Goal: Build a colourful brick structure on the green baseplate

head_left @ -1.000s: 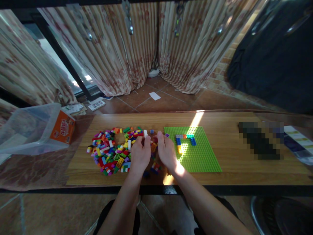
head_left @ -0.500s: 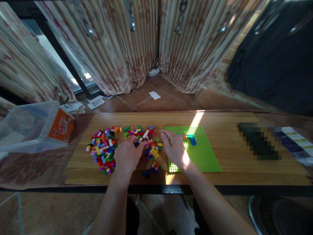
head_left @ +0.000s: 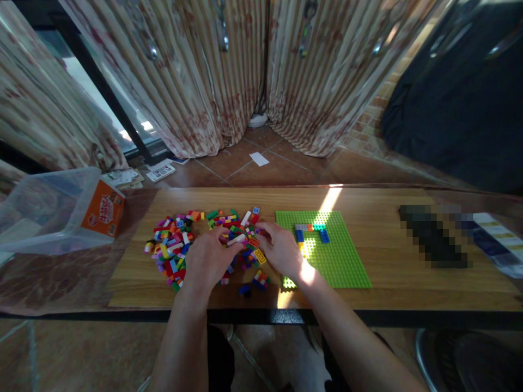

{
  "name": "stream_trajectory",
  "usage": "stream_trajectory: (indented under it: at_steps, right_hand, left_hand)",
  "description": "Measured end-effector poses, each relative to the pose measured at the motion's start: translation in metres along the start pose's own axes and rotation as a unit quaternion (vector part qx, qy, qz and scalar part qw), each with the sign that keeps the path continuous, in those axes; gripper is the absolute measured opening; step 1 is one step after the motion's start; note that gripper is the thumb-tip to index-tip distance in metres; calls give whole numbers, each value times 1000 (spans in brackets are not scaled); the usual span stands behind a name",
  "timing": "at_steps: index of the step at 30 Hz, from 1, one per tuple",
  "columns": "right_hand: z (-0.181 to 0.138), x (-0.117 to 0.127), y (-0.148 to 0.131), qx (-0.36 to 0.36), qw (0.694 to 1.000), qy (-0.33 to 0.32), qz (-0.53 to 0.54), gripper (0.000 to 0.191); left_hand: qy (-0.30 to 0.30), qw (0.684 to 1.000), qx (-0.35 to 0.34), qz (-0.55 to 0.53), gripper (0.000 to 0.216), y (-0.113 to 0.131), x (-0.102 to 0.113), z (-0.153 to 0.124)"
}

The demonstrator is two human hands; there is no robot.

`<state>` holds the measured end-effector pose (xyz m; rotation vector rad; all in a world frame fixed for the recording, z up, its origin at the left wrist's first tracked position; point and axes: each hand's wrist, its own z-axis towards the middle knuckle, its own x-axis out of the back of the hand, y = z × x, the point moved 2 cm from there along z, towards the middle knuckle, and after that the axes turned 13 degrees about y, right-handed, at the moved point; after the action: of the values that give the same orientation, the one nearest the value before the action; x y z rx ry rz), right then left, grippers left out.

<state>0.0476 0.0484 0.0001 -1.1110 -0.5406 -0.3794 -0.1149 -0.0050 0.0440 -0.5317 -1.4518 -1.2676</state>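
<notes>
My left hand (head_left: 206,256) is over the loose toy bricks, thumb and fingers closed around a long white brick (head_left: 236,240). My right hand (head_left: 283,249) reaches to the right side of the brick pile (head_left: 249,253), thumb and index finger slightly apart with no brick visible between them. Near its thumb lie a yellow brick (head_left: 260,256) and an orange-red brick (head_left: 254,243). Beside that hand is a green baseplate (head_left: 339,267). On it, an angular row of bricks (head_left: 310,227) runs in grey, orange and turquoise, with blue bricks at both ends and yellow-orange below the left one.
A larger heap of mixed bricks (head_left: 169,253) spreads on the left of the wooden table (head_left: 392,234). Small brick clusters (head_left: 260,280) lie near the front edge. A clear plastic bin (head_left: 49,212) stands at far left. A blurred dark object (head_left: 433,237) rests at right.
My right hand has moved left and slightly down, off the baseplate's left edge, uncovering the blue and yellow-orange bricks there. My left hand has shifted slightly left; the white brick shows more clearly.
</notes>
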Motion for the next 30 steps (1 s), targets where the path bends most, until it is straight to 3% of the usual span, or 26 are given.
stream_trajectory:
  at_steps: [8, 13, 18, 22, 24, 27, 30]
  right_hand:
    - [-1, 24, 1, -19, 996, 74, 38, 22]
    - [-16, 23, -4, -16, 999, 11, 43, 16]
    - [-27, 19, -11, 13, 998, -25, -62, 29]
    - [-29, 15, -11, 20, 996, -39, -80, 17]
    - [-29, 15, -9, -3, 999, -32, -42, 15]
    - [-29, 17, -5, -94, 992, -10, 88, 20]
    - [-27, 19, -3, -191, 938, -10, 287, 26]
  left_hand:
    - [26, 997, 17, -75, 30, -15, 6, 8]
    - [43, 994, 15, -99, 29, -18, 7, 10]
    - [43, 992, -7, -120, 28, -14, 2, 9]
    - [35, 991, -26, -128, 26, -8, -1, 8]
    - [35, 989, -28, -140, 26, -5, 0, 8]
    - [18, 980, -30, -196, 26, 1, 0, 7]
    - [-44, 956, -35, -288, 28, 8, -3, 3]
